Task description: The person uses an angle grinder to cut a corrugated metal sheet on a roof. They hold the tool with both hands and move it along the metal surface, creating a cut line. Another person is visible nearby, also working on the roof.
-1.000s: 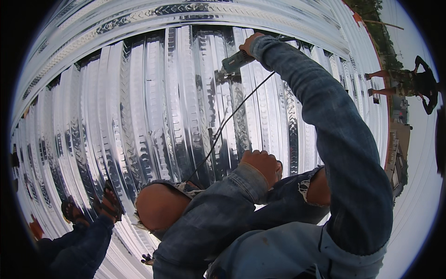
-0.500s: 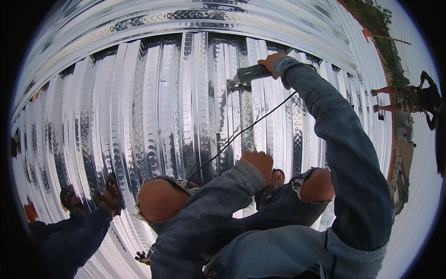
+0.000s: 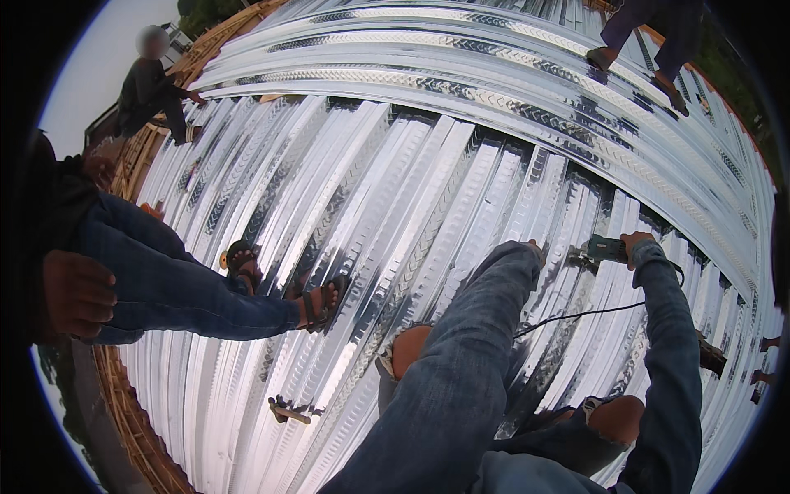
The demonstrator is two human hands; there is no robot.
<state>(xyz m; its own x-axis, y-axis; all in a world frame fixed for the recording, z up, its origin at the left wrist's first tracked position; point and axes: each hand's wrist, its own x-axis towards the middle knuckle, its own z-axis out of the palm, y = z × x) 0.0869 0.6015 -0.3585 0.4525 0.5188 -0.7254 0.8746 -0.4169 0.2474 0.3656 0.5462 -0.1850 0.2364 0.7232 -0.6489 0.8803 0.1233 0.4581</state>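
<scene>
Head view. A green angle grinder [image 3: 607, 249] is positioned over the ribbed metal sheets [image 3: 395, 210], in the right half of that surface, just below the lower edge of the overlapping upper sheet [image 3: 461, 90]. Its long axis runs nearly level across the view and crosses the slanting ribs at an angle; the head points left, the rear end right. The right hand [image 3: 638, 244] is clamped around the rear of the body. The left hand [image 3: 534, 244] is apart from it, left of the grinder head; its fingers are hidden past the cuff, so its grip cannot be told.

Count: one grinder; one black power cord [image 3: 576, 314]; two bare knees, left [image 3: 409, 349] and right [image 3: 619, 418]; one hammer [image 3: 290, 413] toward the lower left edge of the surface; four other people: one in jeans [image 3: 189, 276] at left, one crouched [image 3: 148, 90] at the upper left corner, one at the upper right with legs [image 3: 650, 33] only, and one at the right edge with feet [image 3: 765, 377] only.

The cutting disc is too small to make out, and disc contact with the sheets cannot be confirmed. The cord's far end is hidden behind the left sleeve [image 3: 461, 354].
</scene>
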